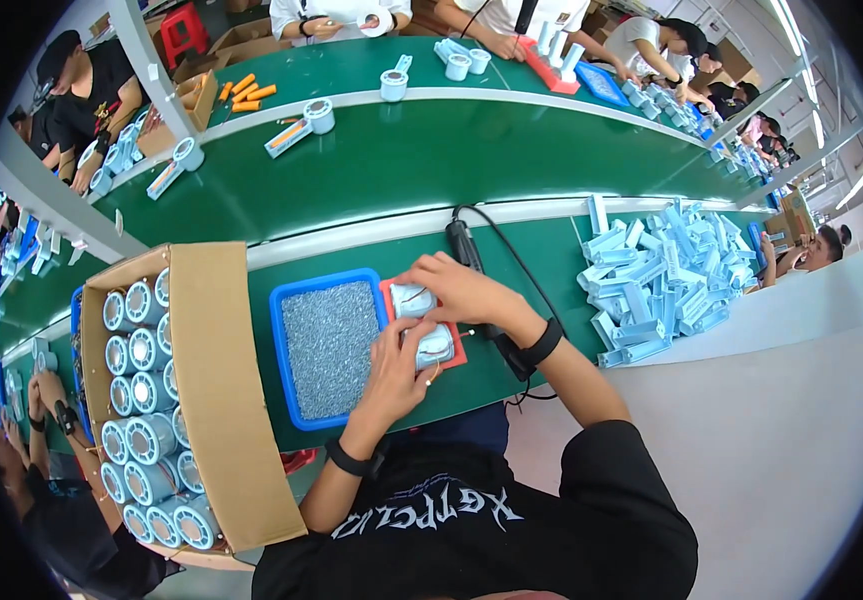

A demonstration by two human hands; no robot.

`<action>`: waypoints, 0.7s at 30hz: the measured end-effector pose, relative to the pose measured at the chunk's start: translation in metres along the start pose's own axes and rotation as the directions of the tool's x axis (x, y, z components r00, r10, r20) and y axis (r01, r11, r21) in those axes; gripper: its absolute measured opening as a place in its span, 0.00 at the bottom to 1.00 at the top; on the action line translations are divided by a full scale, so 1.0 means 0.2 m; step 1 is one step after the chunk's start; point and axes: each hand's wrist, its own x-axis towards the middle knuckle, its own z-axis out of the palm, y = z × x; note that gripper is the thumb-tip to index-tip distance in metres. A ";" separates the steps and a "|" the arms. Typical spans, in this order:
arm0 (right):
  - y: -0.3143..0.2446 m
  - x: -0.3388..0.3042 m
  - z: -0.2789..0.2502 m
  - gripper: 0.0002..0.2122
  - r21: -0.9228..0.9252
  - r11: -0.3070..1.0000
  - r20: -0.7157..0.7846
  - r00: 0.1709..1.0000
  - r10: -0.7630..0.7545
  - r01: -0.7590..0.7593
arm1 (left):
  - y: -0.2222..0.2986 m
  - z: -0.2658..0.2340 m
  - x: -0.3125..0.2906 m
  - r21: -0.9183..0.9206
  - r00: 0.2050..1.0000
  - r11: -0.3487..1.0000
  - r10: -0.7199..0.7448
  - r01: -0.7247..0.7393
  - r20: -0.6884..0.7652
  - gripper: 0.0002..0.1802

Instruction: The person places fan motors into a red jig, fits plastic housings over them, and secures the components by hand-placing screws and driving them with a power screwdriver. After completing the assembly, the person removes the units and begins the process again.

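Observation:
A red holding block lies on the green bench with two light-blue round housings in it. Thin wires show on the upper housing and on the lower housing. My right hand reaches over the upper housing with bent fingers closed on it. Against the lower housing, my left hand has its fingertips pressed close to my right fingers. Whatever small part lies between the fingertips is hidden. A wire end with a small pale connector pokes out below the left fingers.
Left of the block is a blue tray of small grey pieces. A cardboard box holds several round housings. Behind my right wrist lies a black corded electric screwdriver. Light-blue handle shells are heaped at right. Beyond runs a green conveyor; people work opposite.

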 end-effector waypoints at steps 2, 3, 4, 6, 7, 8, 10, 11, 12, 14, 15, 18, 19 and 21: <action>0.00 0.00 -0.01 0.26 -0.001 1.000 -0.017 1.000 0.003 -0.003 | 0.01 -0.02 0.01 0.032 1.000 0.999 0.006 -0.006 0.007 0.35; 0.00 0.00 -0.01 0.26 0.026 0.999 0.001 0.999 0.036 -0.036 | 0.03 -0.04 0.01 0.067 1.000 0.998 0.001 -0.003 0.018 0.35; -0.01 -0.01 -0.01 0.27 0.054 0.996 0.020 0.997 0.069 -0.070 | 0.04 -0.05 0.00 0.103 1.000 0.995 -0.004 0.001 0.030 0.34; 0.00 0.01 -0.02 0.27 0.080 0.991 0.032 0.994 0.107 -0.109 | 0.03 -0.08 0.03 0.098 0.998 0.995 0.014 -0.020 0.064 0.32; 0.00 0.02 -0.03 0.28 0.060 0.993 0.020 0.995 0.102 -0.103 | 0.02 -0.10 0.04 0.093 0.995 0.995 0.027 -0.037 0.097 0.31; -0.01 0.03 -0.03 0.29 0.045 0.994 0.010 0.995 0.098 -0.098 | 0.01 -0.11 0.03 0.089 0.991 0.995 0.035 -0.047 0.133 0.29; -0.02 0.01 -0.02 0.30 0.043 0.993 -0.006 0.994 0.109 -0.109 | -0.02 -0.10 0.01 0.062 0.991 0.997 0.040 -0.048 0.124 0.28; -0.02 0.01 -0.03 0.30 0.056 0.993 0.008 0.995 0.103 -0.103 | -0.04 -0.09 0.00 0.038 0.994 0.998 0.045 -0.048 0.098 0.26; -0.02 0.00 -0.03 0.30 0.070 0.993 0.022 0.995 0.096 -0.098 | -0.05 -0.08 0.00 0.014 0.996 0.999 0.048 -0.049 0.072 0.25; -0.01 -0.03 -0.05 0.30 0.093 0.990 0.024 0.994 0.103 -0.105 | -0.05 -0.08 0.00 0.022 0.997 0.999 0.045 -0.047 0.065 0.25; 0.01 -0.06 -0.06 0.30 0.128 0.990 -0.091 0.994 0.067 -0.055 | -0.05 -0.08 0.01 0.030 0.998 0.999 0.044 -0.045 0.039 0.24; 0.06 -0.24 -0.17 0.31 0.138 0.990 -0.397 0.916 0.059 -0.005 | -0.02 -0.04 0.06 0.037 0.999 0.998 0.047 -0.047 0.020 0.24; 0.08 -0.33 -0.23 0.32 0.111 0.993 -0.474 0.875 0.096 -0.049 | -0.02 -0.04 0.06 0.051 0.999 0.998 0.040 -0.040 0.003 0.24; 0.08 -0.55 -0.34 0.29 0.153 0.901 -0.582 0.700 0.414 -0.405 | 0.00 -0.05 0.08 0.073 0.999 0.997 0.039 -0.038 -0.020 0.24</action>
